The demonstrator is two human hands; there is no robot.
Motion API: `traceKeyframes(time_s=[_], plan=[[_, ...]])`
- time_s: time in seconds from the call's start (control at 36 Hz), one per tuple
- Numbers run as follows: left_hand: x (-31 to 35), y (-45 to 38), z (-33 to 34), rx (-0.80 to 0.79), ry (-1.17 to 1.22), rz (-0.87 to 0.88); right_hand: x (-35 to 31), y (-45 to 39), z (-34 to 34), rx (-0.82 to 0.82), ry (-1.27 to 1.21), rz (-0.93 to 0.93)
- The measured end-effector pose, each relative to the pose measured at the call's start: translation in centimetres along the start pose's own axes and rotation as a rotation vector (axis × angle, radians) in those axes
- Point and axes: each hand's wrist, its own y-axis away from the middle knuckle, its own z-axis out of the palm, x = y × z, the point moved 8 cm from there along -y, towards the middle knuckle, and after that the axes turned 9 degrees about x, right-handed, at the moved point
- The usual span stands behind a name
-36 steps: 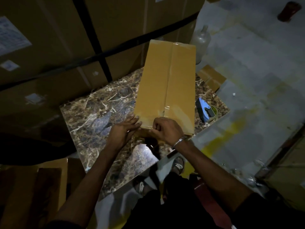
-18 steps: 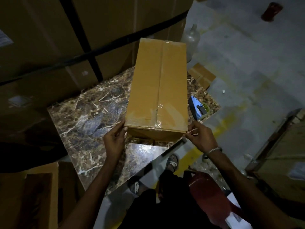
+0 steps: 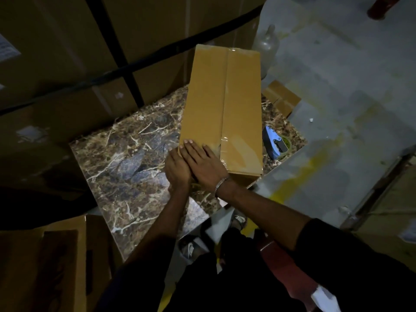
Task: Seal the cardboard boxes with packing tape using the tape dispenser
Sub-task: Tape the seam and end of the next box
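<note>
Both hands, R (image 3: 203, 164) over L (image 3: 177, 168), now flat on box (image 3: 221, 104) corner.

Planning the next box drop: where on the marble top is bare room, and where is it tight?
The biggest free patch on the marble top lies left of the box, running back to the stacked cartons. A smaller bare strip lies near its front edge, below the left hand and right hand. Tight on the right: the tape dispenser fills the narrow strip between box and edge.
</note>
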Motion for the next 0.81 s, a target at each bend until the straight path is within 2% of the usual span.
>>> traceKeyframes(time_s=[0.08, 0.22, 0.31, 0.39, 0.47, 0.58, 0.72, 0.81], plan=[[-0.8, 0.1, -0.2, -0.007, -0.084, 0.046, 2.0, 1.8, -0.1, 0.005, 0.014, -0.020], [-2.2, -0.6, -0.1, 0.139, 0.025, -0.147, 8.8, 8.2, -1.2, 0.019, 0.032, 0.008], [-2.5, -0.7, 0.0, 0.165, 0.049, -0.175, 13.2, 12.2, -1.9, 0.035, -0.046, 0.147], [-2.3, -0.8, -0.1, 0.164, 0.081, -0.161, 15.6, 14.7, -1.8, 0.085, -0.291, 0.379], [-2.3, -0.6, -0.1, 0.161, 0.131, -0.155, 15.0, 15.3, -0.7, 0.136, -0.686, 0.656], [-3.2, 0.8, -0.4, 0.236, 0.212, -0.320, 12.1, 15.4, 0.0, 0.186, -1.064, 1.001], [-2.4, 2.8, -0.3, 0.255, 0.128, -0.229, 6.6, 13.6, 1.3, 0.049, -1.156, 0.995], [-2.2, 2.3, -0.6, 0.305, 0.198, -0.204, 8.1, 12.7, 0.7, 0.106, -0.970, 1.026]])
